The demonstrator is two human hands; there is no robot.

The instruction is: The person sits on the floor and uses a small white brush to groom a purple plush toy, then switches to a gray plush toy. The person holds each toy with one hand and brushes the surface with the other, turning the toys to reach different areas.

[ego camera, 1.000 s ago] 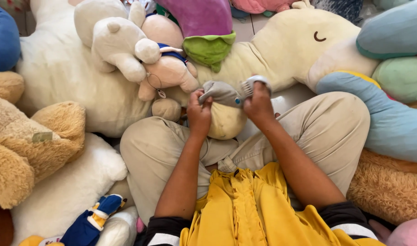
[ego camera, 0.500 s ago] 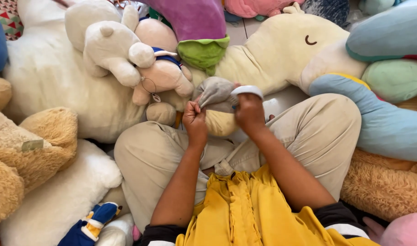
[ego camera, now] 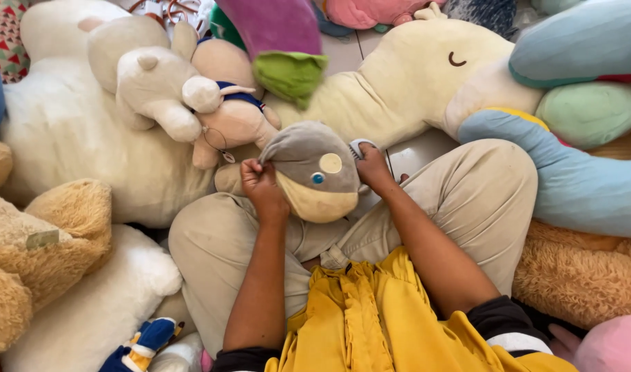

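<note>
A small round plush toy (ego camera: 314, 172), grey on top and cream below with a blue eye, rests on my lap. My left hand (ego camera: 262, 186) pinches its grey edge at the left side. My right hand (ego camera: 372, 167) is closed on a small white brush (ego camera: 357, 146) pressed against the toy's right side; the brush is mostly hidden behind the toy and my fingers. I sit cross-legged in beige trousers (ego camera: 481, 193) and a yellow top.
Plush toys crowd all around: a big white one (ego camera: 74, 131) at left, a pale bear (ego camera: 150, 83), a cream sleeping animal (ego camera: 426, 76), tan fuzzy ones (ego camera: 40, 255) at left and right, a light blue cushion (ego camera: 591, 186) at right.
The grey and cream toy has been turned, so its eye and cream underside now face up. My left hand shifted left along its edge; my right hand with the brush dropped behind it.
</note>
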